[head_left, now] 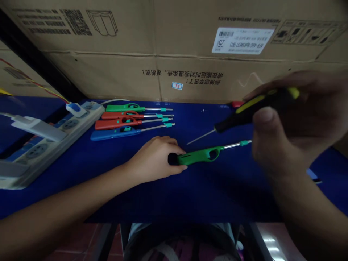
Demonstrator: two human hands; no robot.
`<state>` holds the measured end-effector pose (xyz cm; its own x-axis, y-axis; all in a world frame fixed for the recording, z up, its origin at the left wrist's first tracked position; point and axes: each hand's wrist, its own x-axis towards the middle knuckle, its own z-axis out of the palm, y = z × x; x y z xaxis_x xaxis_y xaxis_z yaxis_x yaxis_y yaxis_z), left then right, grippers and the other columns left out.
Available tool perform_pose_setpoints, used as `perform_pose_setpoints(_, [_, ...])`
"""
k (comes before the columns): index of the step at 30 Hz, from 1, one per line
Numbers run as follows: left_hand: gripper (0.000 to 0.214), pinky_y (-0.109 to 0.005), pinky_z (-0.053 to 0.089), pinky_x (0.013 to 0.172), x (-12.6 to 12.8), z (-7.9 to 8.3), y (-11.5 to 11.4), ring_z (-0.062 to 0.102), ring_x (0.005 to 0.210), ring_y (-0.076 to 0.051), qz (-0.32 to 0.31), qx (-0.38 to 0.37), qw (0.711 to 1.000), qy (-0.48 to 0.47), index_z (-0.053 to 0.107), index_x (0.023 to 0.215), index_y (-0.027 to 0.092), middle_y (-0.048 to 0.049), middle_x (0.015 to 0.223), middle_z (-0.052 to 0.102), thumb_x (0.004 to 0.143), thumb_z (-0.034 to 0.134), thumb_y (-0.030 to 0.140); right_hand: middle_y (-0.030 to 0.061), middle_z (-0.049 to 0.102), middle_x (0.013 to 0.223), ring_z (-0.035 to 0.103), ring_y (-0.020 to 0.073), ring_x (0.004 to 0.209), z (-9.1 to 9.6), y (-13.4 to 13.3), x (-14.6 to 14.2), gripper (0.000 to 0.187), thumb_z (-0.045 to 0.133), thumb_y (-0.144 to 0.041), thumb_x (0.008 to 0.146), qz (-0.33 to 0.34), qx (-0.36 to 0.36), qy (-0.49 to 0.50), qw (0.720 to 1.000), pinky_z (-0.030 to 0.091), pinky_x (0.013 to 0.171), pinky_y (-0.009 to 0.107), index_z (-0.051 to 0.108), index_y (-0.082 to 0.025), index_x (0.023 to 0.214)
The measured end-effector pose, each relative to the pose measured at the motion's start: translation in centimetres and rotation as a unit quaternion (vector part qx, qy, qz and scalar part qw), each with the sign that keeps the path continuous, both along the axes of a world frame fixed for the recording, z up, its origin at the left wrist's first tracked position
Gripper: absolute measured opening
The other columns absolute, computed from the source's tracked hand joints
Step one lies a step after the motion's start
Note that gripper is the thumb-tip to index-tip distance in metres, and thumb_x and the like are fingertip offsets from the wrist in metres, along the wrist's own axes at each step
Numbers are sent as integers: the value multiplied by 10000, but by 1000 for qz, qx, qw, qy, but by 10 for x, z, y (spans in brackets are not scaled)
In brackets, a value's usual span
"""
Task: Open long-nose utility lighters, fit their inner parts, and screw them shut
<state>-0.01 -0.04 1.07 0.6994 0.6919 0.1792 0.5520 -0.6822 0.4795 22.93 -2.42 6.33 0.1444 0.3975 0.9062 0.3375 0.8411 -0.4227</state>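
On the blue tabletop lies a green long-nosed lighter (197, 156), its metal tube pointing right. My left hand (156, 157) grips the handle's left end between thumb and fingers. Above it, my right hand (296, 134) is closed on a black and yellow screwdriver (244, 108). The screwdriver's thin shaft points down and left, and its tip appears a little above the lighter's handle, apart from it. Left of centre, more lighters lie side by side: a green one (125, 108), two red ones (116, 124) and a blue one (115, 134).
A power strip (92, 117) with plugs and a white adapter (40, 128) runs along the left. A large cardboard box (114, 76) stands across the back of the blue table (152, 199). A red object (237, 104) and a partly hidden flat object (312, 175) are at the right.
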Motion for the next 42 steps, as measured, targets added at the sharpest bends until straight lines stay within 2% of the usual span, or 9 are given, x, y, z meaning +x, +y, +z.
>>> perform_pose_setpoints(5, [325, -392, 470, 833, -7, 8, -1, 651, 957, -260, 6, 57, 995, 80, 644, 1028, 225, -24, 1016, 685, 725, 744, 289, 43, 670, 966, 675, 196, 875, -7, 29, 35, 207, 800, -269, 831, -79, -54, -24, 995, 588, 758, 340, 647, -268, 970])
perform_pose_setpoints(7, [413, -416, 473, 873, -7, 3, -1, 630, 1013, -276, -3, 59, 995, 74, 592, 1117, 217, -51, 1099, 653, 744, 739, 317, 62, 686, 998, 675, 207, 848, -19, 41, 50, 326, 777, -253, 831, -110, -135, -70, 982, 591, 720, 354, 624, -259, 1120])
perform_pose_setpoints(10, [542, -445, 465, 958, -5, -7, 0, 589, 1147, -288, -43, 60, 996, 51, 520, 1331, 226, -90, 1255, 598, 874, 699, 455, 101, 696, 1061, 699, 258, 898, -37, 53, 64, 391, 678, -205, 852, -153, -254, -199, 934, 602, 778, 449, 610, -203, 1238])
perform_pose_setpoints(12, [393, -424, 472, 940, -3, -12, 2, 595, 1120, -257, -68, 58, 995, 51, 559, 1301, 256, -71, 1224, 603, 965, 620, 451, 139, 701, 1058, 702, 293, 960, -47, 57, 66, 344, 622, -183, 871, -169, -287, -279, 901, 593, 844, 499, 638, -156, 1214])
perform_pose_setpoints(19, [268, -434, 491, 979, -7, -13, 10, 610, 1140, -259, -85, 124, 986, 70, 534, 1283, 174, -106, 1245, 635, 1057, 462, 299, 119, 714, 1101, 706, 272, 996, -66, 59, 57, 342, 595, -119, 872, -78, -315, -423, 846, 581, 949, 463, 691, -177, 1195])
perform_pose_setpoints(25, [351, -432, 541, 1002, -21, -2, 27, 664, 1142, -262, -79, 152, 981, 89, 534, 1337, 148, -133, 1273, 660, 1080, 385, 334, 152, 662, 1224, 639, 292, 1179, -38, 46, 66, 326, 525, -295, 985, -82, -282, -441, 848, 509, 1058, 497, 654, -169, 1256])
perform_pose_setpoints(28, [392, -422, 546, 1029, -30, 4, 35, 665, 1197, -261, -66, 144, 987, 43, 535, 1369, 143, -141, 1331, 656, 1082, 374, 355, 108, 735, 1116, 714, 262, 994, -10, 32, 76, 336, 518, -419, 997, -53, -312, -497, 808, 579, 892, 430, 696, -194, 1171])
perform_pose_setpoints(32, [355, -321, 581, 939, -33, 6, 40, 731, 1039, -202, -41, 99, 991, -77, 620, 1284, 143, -99, 1173, 744, 1053, 459, 360, 113, 764, 1099, 742, 255, 933, 12, 21, 80, 310, 484, -313, 1001, -71, -296, -547, 780, 580, 812, 378, 707, -191, 1178])
perform_pose_setpoints(42, [241, -206, 531, 667, -29, -3, 39, 713, 712, -117, -26, 65, 983, -168, 753, 1108, 167, -25, 918, 793, 958, 666, 334, 101, 796, 1052, 757, 233, 877, -9, 22, 76, 245, 564, -195, 979, -68, -246, -592, 764, 570, 739, 322, 719, -168, 1167])
